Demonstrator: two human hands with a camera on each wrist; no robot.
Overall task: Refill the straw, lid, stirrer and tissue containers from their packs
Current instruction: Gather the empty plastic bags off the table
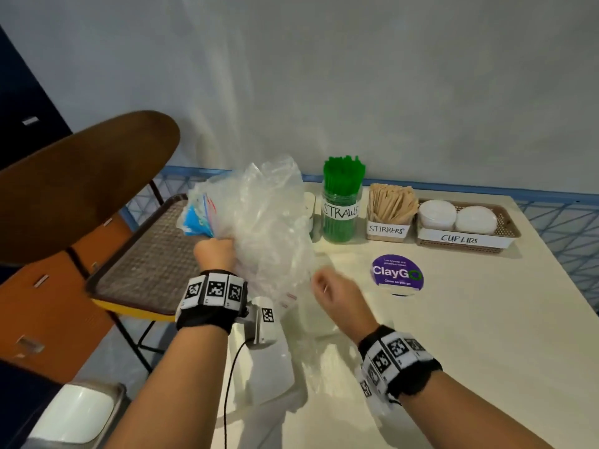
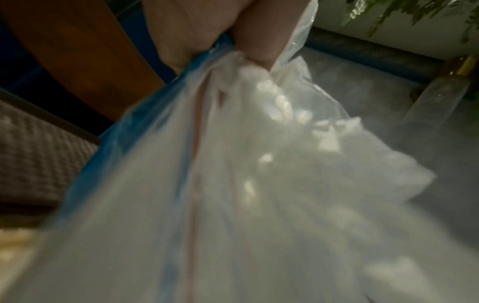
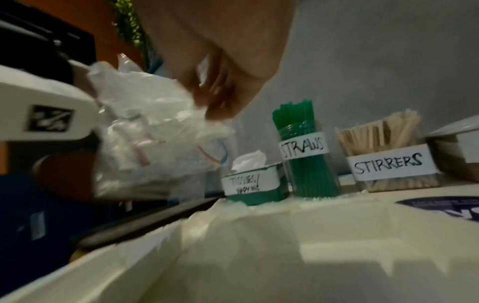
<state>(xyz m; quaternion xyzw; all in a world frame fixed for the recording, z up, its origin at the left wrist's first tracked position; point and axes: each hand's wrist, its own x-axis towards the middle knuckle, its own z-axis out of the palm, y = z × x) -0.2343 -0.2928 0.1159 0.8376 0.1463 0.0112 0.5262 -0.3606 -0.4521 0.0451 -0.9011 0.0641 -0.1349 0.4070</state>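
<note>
1. A crumpled bunch of clear plastic packs (image 1: 262, 222) is grasped by the left hand (image 1: 215, 254), raised just left of the straw jar (image 1: 341, 211).
2. Nothing is held by the right hand (image 1: 334, 294), fingers loosely curled, near the packs' lower edge.
3. The tissue box (image 3: 255, 182) stands just left of the jar.

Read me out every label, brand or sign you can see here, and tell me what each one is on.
"STRAWS": paper label on the clear jar of green straws.
"STIRRERS": label on the box of wooden stirrers.
"CUP LIDS": label on the brown basket of white lids.
"ClayGo": round purple sticker on the table; its smaller lines are too small to read.
"TISSUES/": label on the green tissue box; the second line is too blurred.
</note>
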